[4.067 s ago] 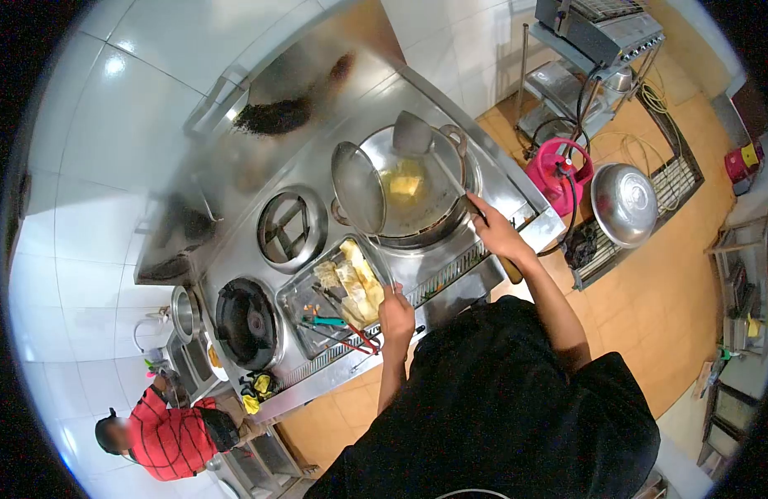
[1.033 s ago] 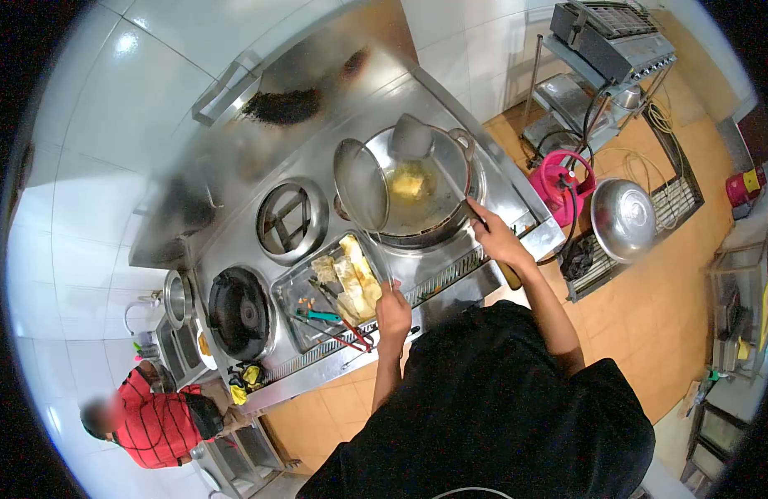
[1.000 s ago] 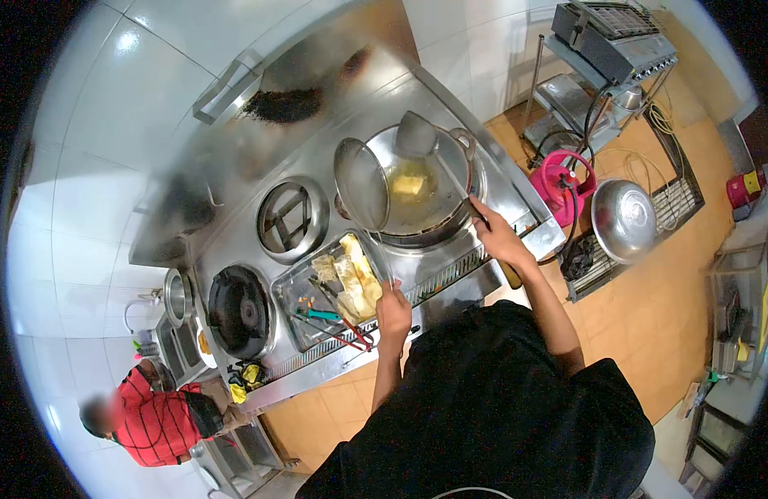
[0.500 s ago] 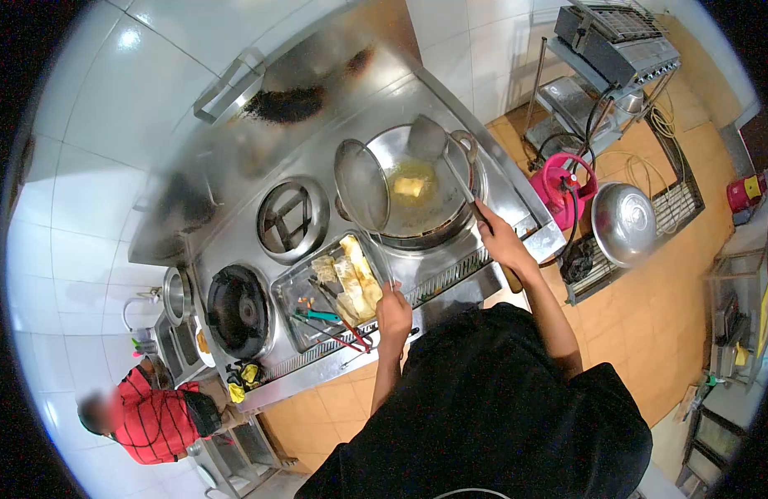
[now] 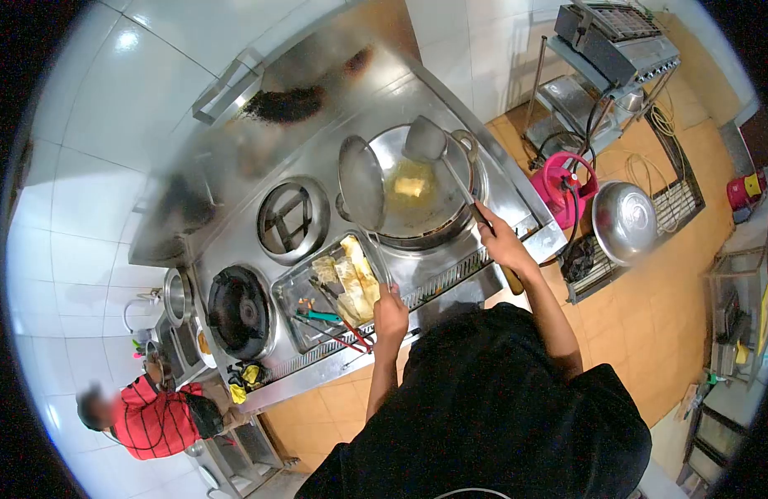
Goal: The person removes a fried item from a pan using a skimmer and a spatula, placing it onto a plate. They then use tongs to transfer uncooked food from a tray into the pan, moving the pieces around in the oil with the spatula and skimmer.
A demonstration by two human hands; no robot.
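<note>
My right hand (image 5: 502,241) is closed around the handle of a wok spatula (image 5: 425,140), whose broad blade is held over the far side of the wok (image 5: 438,212). A pale yellow folded piece of food (image 5: 410,187) lies in the oil in the wok. My left hand (image 5: 391,314) grips the handle of a round mesh strainer (image 5: 361,183), tilted over the wok's left edge. Beside my left hand, a metal tray (image 5: 294,291) holds several pale yellow rolled pieces (image 5: 361,270), red-handled tongs (image 5: 357,334) and a teal-handled tool (image 5: 322,316).
A bare burner ring (image 5: 292,220) and a blackened wok (image 5: 238,312) are on the stove's left. A person in a red shirt (image 5: 155,420) stands at far left. To the right are a pink gas cylinder (image 5: 558,190), a large metal bowl (image 5: 624,222) and a grill on a stand (image 5: 617,46).
The strainer in my left hand has shifted slightly and is tilted more edge-on. The spatula blade has moved slightly left. The person in red has moved a little.
</note>
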